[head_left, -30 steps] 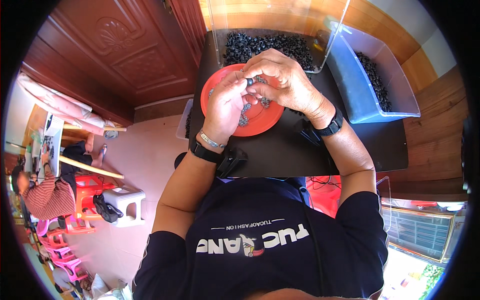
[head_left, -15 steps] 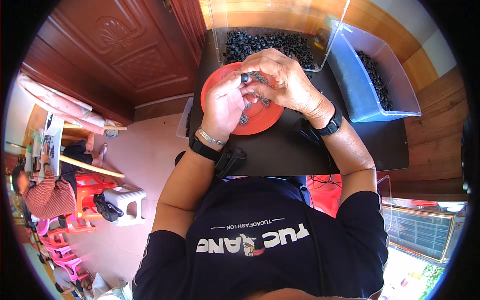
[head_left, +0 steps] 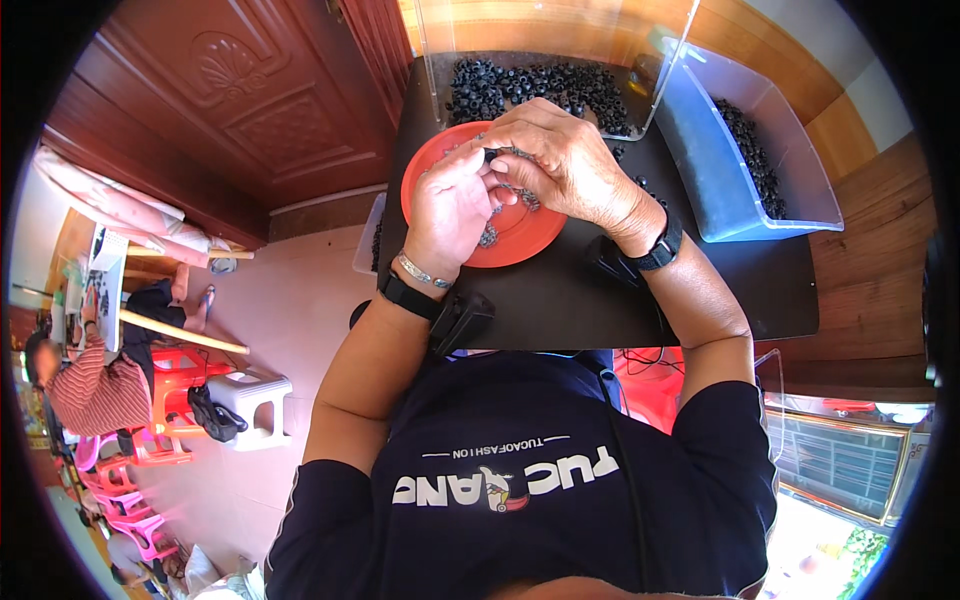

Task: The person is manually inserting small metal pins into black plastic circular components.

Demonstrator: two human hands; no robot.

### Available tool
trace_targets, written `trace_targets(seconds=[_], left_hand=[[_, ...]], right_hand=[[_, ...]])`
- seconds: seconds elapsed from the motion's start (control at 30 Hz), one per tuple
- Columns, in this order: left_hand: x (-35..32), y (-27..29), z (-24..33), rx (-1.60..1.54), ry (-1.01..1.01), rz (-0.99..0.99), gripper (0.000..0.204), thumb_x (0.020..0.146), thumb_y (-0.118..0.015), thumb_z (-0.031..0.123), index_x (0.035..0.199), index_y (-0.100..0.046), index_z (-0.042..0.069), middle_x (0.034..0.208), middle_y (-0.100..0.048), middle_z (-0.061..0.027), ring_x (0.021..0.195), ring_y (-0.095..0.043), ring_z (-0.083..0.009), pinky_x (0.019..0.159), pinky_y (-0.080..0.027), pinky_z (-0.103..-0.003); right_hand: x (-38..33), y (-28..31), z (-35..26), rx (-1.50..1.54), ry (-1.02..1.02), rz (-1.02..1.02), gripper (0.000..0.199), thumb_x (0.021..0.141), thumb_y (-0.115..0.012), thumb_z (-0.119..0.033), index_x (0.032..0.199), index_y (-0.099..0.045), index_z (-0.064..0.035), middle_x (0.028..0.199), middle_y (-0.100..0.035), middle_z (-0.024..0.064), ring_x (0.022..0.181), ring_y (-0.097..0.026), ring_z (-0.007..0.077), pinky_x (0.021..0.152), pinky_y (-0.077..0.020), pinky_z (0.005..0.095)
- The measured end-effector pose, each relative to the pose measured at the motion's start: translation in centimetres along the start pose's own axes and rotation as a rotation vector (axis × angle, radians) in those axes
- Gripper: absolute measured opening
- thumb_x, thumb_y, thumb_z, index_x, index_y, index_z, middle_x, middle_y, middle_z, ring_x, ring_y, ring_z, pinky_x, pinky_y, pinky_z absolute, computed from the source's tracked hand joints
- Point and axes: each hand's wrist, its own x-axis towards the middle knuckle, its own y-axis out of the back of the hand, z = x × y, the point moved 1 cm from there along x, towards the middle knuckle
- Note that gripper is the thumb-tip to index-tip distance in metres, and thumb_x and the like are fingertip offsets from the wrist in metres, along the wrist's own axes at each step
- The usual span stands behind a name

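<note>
Over a round orange-red plate (head_left: pixel 535 250), both of my hands meet. Between thumb and fingertips, my left hand (head_left: pixel 447 210) pinches a small black round part (head_left: pixel 490 156). My right hand (head_left: pixel 565 165) comes in from the right with fingers bent and pressed together against that part. Whatever the right fingertips hold, if anything, is too small and hidden to name. Small grey metal-looking pieces (head_left: pixel 488 236) lie in the plate below, partly covered by my hands.
Behind the plate, a clear-walled box (head_left: pixel 655 100) holds many black parts (head_left: pixel 540 82). A translucent blue bin (head_left: pixel 715 205) with more black parts stands at the right on the dark table (head_left: pixel 730 290). At far left a person in a striped top (head_left: pixel 100 395) works beside plastic stools (head_left: pixel 250 400).
My right thumb and fingers have closed in on the black part, covering more of it. My left hand stays nearly in place.
</note>
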Motion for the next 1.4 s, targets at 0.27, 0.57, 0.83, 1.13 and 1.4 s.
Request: trace_targets(seconds=[0.27, 0.57, 0.83, 1.13, 1.4], left_hand=[[0.0, 0.0, -0.1, -0.053, -0.001, -0.032, 0.03, 0.092, -0.047, 0.025, 0.113, -0.057, 0.005, 0.103, -0.062, -0.0053, 0.091, -0.059, -0.0178, 0.075, -0.047, -0.031], [0.2, 0.2, 0.0, 0.003, 0.012, -0.067, 0.024, 0.093, -0.047, 0.023, 0.109, -0.058, 0.008, 0.098, -0.061, -0.0027, 0.089, -0.058, -0.0159, 0.075, -0.047, -0.032], [0.4, 1.7, 1.5, -0.013, -0.164, -0.021, 0.02, 0.094, -0.048, 0.022, 0.097, -0.058, 0.005, 0.095, -0.062, -0.0086, 0.087, -0.061, -0.0214, 0.075, -0.048, -0.033], [0.2, 1.4, 1.4, -0.032, -0.162, 0.044, 0.019, 0.093, -0.049, 0.021, 0.089, -0.06, 0.006, 0.093, -0.063, -0.0109, 0.084, -0.062, -0.0243, 0.073, -0.047, -0.034], [0.1, 1.1, 1.5, -0.025, -0.161, 0.046, 0.018, 0.092, -0.049, 0.021, 0.089, -0.059, 0.006, 0.092, -0.063, -0.0116, 0.083, -0.062, -0.0246, 0.072, -0.047, -0.033]], right_hand=[[-0.1, -0.1, 0.2, 0.004, 0.017, 0.01, 0.026, 0.078, -0.07, -0.016, 0.103, -0.065, -0.0098, 0.097, -0.065, 0.0091, 0.093, -0.062, 0.0295, 0.08, -0.0516, 0.0383], [0.2, 0.1, 0.2, 0.089, -0.001, 0.014, 0.027, 0.074, -0.073, -0.015, 0.1, -0.066, -0.0088, 0.098, -0.065, 0.0081, 0.096, -0.062, 0.0279, 0.082, -0.0516, 0.0375], [-0.1, -0.1, 1.3, 0.329, -0.193, 0.04, 0.017, 0.08, -0.069, -0.016, 0.094, -0.066, -0.0073, 0.092, -0.065, 0.0088, 0.087, -0.063, 0.0294, 0.078, -0.0513, 0.0363], [-2.1, -1.4, 2.0, -0.129, -0.325, -0.547, 0.011, 0.076, -0.064, -0.014, 0.084, -0.067, -0.0074, 0.084, -0.062, 0.0101, 0.083, -0.061, 0.0292, 0.073, -0.0489, 0.0392], [-2.2, -2.5, 1.6, -0.203, -0.248, -0.546, 0.01, 0.074, -0.063, -0.015, 0.081, -0.069, -0.0099, 0.085, -0.066, 0.0097, 0.085, -0.064, 0.0289, 0.072, -0.0504, 0.0415]])
